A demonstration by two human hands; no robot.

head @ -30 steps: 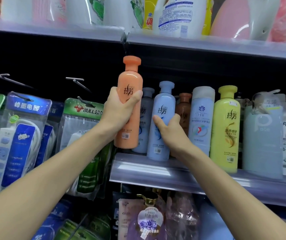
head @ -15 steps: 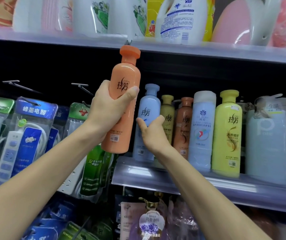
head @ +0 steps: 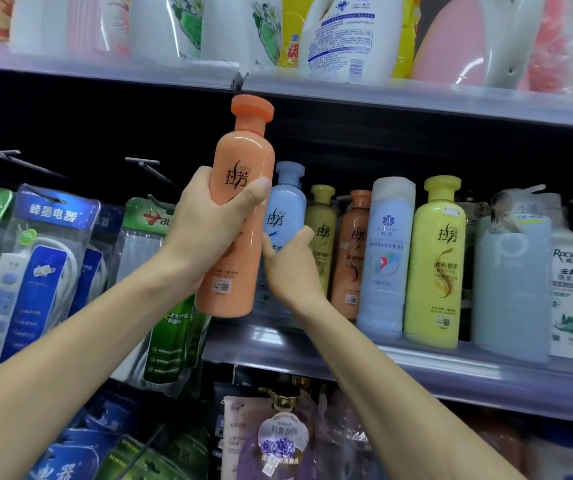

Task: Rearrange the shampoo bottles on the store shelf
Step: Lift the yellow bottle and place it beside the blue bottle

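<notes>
My left hand (head: 208, 233) grips a tall orange shampoo bottle (head: 240, 216), held tilted in the air in front of the shelf's left end. Behind it, my right hand (head: 290, 268) wraps around the lower part of a light blue shampoo bottle (head: 286, 209) at the left end of the shelf (head: 416, 368). To the right stand a small olive-yellow bottle (head: 323, 230), a brown-orange bottle (head: 354, 251), a pale blue cylinder bottle (head: 387, 258) and a bright yellow bottle (head: 434, 265).
Larger pale bottles (head: 513, 292) and a white Rocien bottle (head: 570, 292) fill the shelf's right end. Packaged power strips (head: 39, 271) hang on hooks at left. Detergent bottles (head: 347, 32) line the upper shelf. Pouches (head: 278, 441) sit below.
My left hand has lifted the orange bottle higher and tilted it. My right hand has slid the light blue bottle to the left, which uncovered the small olive-yellow bottle behind.
</notes>
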